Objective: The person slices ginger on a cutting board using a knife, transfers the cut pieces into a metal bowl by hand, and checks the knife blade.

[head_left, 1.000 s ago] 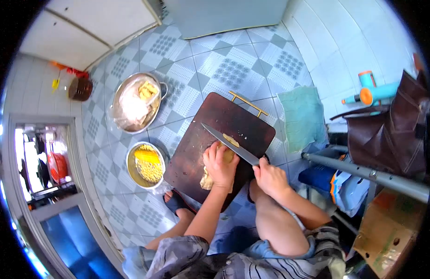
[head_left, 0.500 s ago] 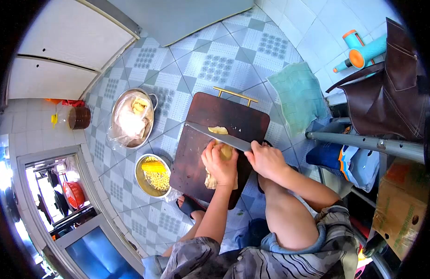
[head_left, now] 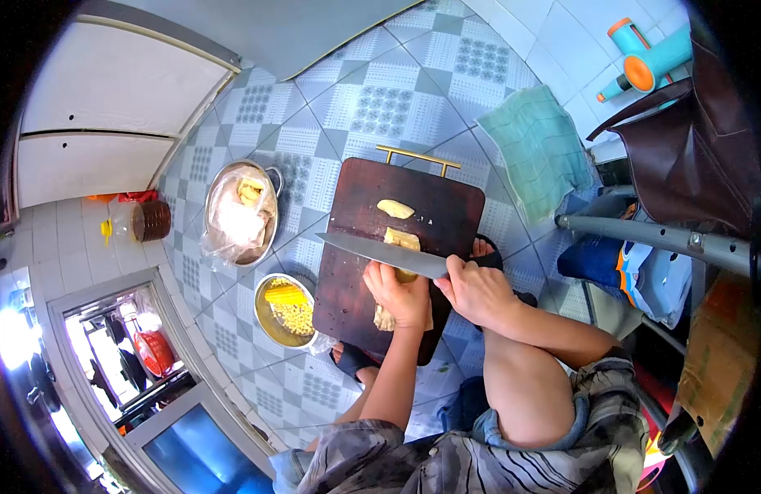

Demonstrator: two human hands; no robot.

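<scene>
On the dark brown cutting board (head_left: pixel 339 300), my right hand (head_left: pixel 477 290) is closed around the handle of a kitchen knife (head_left: pixel 385 252). The long blade points left and lies across a pale yellowish vegetable, its kind unclear. My left hand (head_left: pixel 397 296) is closed on that vegetable just on my side of the blade, its fingers curled and partly hiding it. Beyond the blade is a pale chunk (head_left: pixel 402 239), and farther up lies a separate slice (head_left: pixel 395 209). Another pale piece (head_left: pixel 384 319) shows beneath my left wrist.
Left of the board stand a metal bowl (head_left: pixel 259 306) of corn kernels and yellow pieces, and an oval metal basin (head_left: pixel 273 206) holding a plastic bag. A gold handle (head_left: pixel 419 158) sits at the board's far edge. A teal cloth (head_left: pixel 533 148) and a metal rack (head_left: pixel 660 239) are to the right.
A slice now lies apart farther up the board, with a chunk between it and the knife. The blade is more level. The whole view has shifted slightly.
</scene>
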